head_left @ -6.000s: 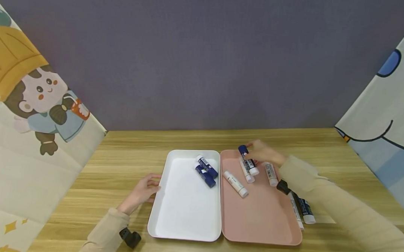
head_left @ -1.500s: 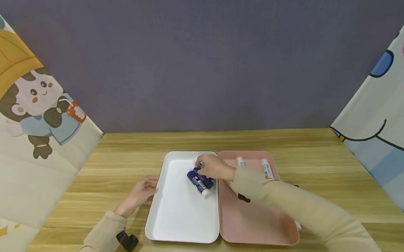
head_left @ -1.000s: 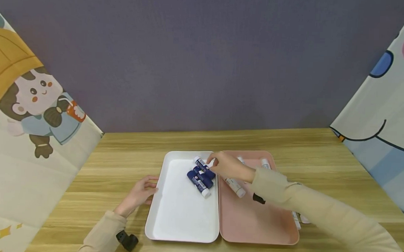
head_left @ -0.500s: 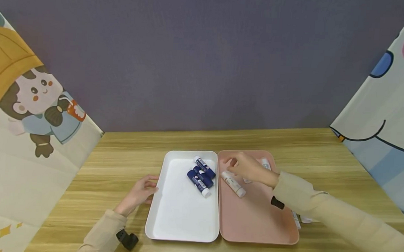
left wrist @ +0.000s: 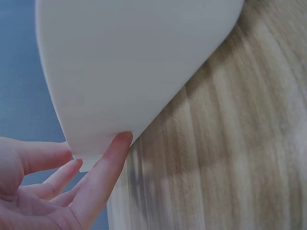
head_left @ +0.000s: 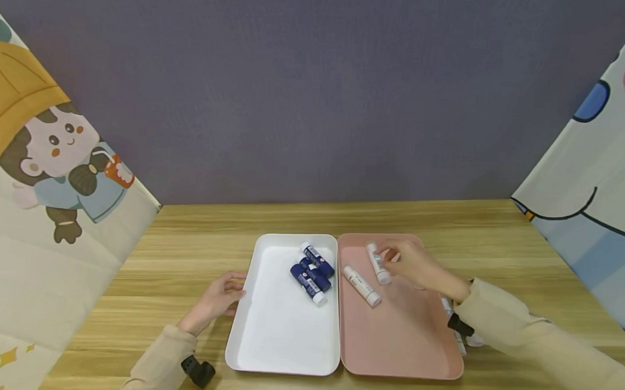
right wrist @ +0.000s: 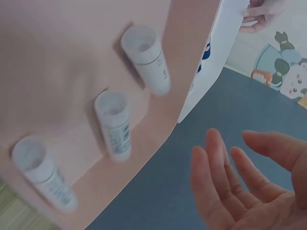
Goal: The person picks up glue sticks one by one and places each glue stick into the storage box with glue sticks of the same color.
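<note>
My left hand (head_left: 218, 297) lies at the left side of the white tray (head_left: 282, 345), its fingertips touching the outer wall (left wrist: 134, 72) in the left wrist view. Three dark-blue glue sticks (head_left: 308, 285) lie together in that tray's upper right. Over the upper part of the pink tray (head_left: 389, 349) hovers my right hand (head_left: 409, 262), fingers parted and holding nothing. It is nearest a white glue stick (head_left: 378, 263); another white glue stick (head_left: 361, 285) lies lower left. The right wrist view shows a third white glue stick (right wrist: 44, 172), mostly hidden behind my hand in the head view.
The trays stand side by side on a wood-grain table (head_left: 200, 236). Partly under my right sleeve (head_left: 496, 313), more sticks (head_left: 459, 343) lie just outside the pink tray's right edge. A grey-purple panel (head_left: 316, 102) rises behind the table.
My right hand carried a blue glue stick from the pink tray into the white tray, released it beside the other two, then moved back right over the pink tray. My left hand stayed put.
</note>
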`<state>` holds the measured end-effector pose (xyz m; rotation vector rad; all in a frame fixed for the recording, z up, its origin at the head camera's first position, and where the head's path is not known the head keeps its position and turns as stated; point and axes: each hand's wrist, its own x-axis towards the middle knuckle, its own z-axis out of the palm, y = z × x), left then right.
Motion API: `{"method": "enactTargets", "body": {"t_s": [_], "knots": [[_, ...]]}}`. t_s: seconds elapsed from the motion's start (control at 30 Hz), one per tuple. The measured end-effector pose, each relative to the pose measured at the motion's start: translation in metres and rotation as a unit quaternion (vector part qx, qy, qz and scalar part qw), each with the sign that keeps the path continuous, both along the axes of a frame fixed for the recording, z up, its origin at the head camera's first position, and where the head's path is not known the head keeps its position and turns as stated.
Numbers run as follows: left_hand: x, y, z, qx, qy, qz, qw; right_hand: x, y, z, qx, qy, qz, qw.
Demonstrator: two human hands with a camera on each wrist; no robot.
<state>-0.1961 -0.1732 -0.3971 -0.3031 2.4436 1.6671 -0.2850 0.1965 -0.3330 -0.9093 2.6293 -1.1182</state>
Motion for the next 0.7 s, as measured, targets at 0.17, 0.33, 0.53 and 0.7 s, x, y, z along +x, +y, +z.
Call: {"method": "enactTargets", "body": {"t_s": [0.17, 0.33, 0.53, 0.7], "knots": [[-0.001, -0.001, 0.0, -0.003, 0.001, -0.003, 1.0, 0.003, 0.02, 0.002, -0.002, -0.026, -0.01, 0.9996], [-0.001, 0.0, -0.001, -0.001, -0.004, 0.006, 1.0, 0.007, 0.035, 0.006, 0.036, -0.008, -0.032, 0.9988], [0.0, 0.0, 0.0, -0.004, -0.007, 0.008, 0.9999, 0.012, 0.052, 0.005, 0.052, -0.007, -0.055, 0.9971], [0.0, 0.001, 0.0, -0.005, -0.007, 0.009, 0.9999, 0.014, 0.067, 0.002, 0.052, -0.023, -0.06, 0.9966]]}}
